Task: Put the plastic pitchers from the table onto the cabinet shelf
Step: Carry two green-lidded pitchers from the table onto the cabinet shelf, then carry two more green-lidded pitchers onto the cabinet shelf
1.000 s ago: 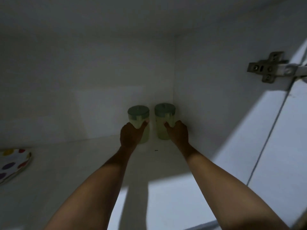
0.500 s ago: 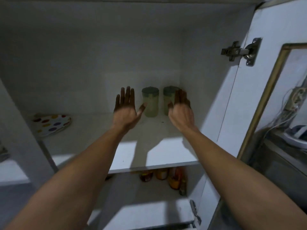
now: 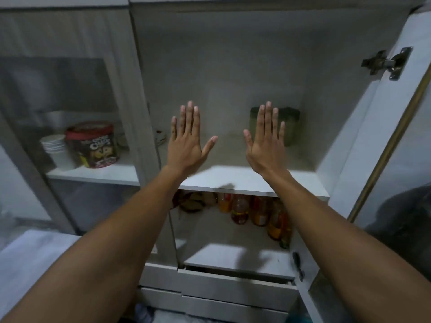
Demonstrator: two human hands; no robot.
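Dim kitchen corner, tall white cabinet (image 3: 233,66) with its right-hand door (image 3: 396,141) swung wide open, hinge (image 3: 387,64) showing up top; nearest the camera are the person's two bare forearms, stretched forward and up; lower down there's a drawer front (image 3: 233,283) and a lower shelf with a row of bottles (image 3: 254,210), orange and amber stuff, pretty blurry; above that is the cabinet shelf (image 3: 245,180), lit along its front edge; both hands are raised in front of it, palms away from us; left hand (image 3: 186,141) is spread flat, fingers straight, thumb out, holding nothing; right hand (image 3: 267,141) is the same, wide open and empty, not touching anything as far as I can see; behind the right hand, back in the right rear corner of that shelf, sit the green plastic pitchers (image 3: 289,127), upright, half hidden by the fingers so I can't separate one from the other cleanly; off to the left, behind a glass panel (image 3: 58,101), a red-lidded snack tub (image 3: 98,145) stands just beside a stack of white cups (image 3: 56,148) on the neighbouring shelf.
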